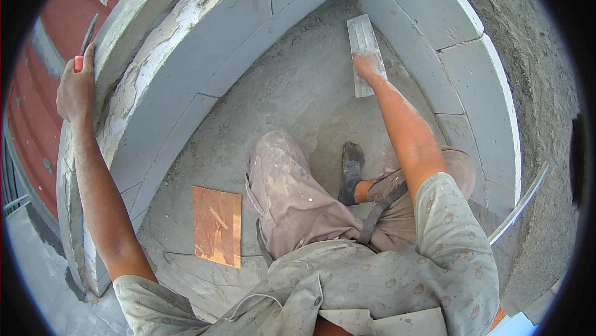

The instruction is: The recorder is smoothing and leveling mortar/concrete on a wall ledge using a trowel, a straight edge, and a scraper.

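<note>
At the far right my right hand [369, 65] is closed round the handle of a long flat finishing trowel [361, 33]. Its grey rectangular plate lies against or just over the cement floor [292, 69], close to the right block wall; I cannot tell whether it touches. My left hand [76, 95] is at the top of the left wall [127, 69], closed on a small trowel with a red handle [79, 64]. The narrow blade of this small trowel points away from me. My fingers hide most of both handles.
Pale block walls enclose the floor on the left and right [481, 81], meeting at the far end. A square brown board [217, 227] lies near my left knee. Red metal roofing [37, 100] is beyond the left wall; rough cement [534, 87] borders the right one.
</note>
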`<state>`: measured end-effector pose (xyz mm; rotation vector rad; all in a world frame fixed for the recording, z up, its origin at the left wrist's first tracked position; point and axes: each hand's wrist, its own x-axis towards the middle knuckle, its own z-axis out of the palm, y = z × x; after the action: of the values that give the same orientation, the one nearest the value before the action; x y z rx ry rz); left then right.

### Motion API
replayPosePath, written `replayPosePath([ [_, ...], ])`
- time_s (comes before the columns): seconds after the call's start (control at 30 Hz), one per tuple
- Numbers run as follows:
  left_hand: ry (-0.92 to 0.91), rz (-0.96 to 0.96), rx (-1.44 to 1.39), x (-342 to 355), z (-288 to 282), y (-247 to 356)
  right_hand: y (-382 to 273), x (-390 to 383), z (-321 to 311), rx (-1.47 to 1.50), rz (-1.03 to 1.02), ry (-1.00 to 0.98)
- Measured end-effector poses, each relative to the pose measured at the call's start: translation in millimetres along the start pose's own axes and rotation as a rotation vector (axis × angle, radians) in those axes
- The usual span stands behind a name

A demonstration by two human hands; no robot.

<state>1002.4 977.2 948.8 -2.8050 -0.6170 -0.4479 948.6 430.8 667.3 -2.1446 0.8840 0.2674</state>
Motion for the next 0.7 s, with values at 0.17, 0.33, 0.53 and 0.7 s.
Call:
replayPosePath([
  [0.17, -0.020, -0.069, -0.077, -16, 6, 17, 11, 30, -10, -0.174, -0.144, 0.074],
  [0.33, 0.273, -0.078, 0.032, -9, 18, 2, -8, 79, 21, -0.332, -0.172, 0.136],
  [0.53, 0.268, -0.074, -0.009, -3, 24, -3, 0, 83, 62, -0.312, -0.327, 0.089],
  [0.7, 0.225, -0.115, 0.008, -1, 23, -5, 29, 57, 54, -0.320, -0.337, 0.146],
])
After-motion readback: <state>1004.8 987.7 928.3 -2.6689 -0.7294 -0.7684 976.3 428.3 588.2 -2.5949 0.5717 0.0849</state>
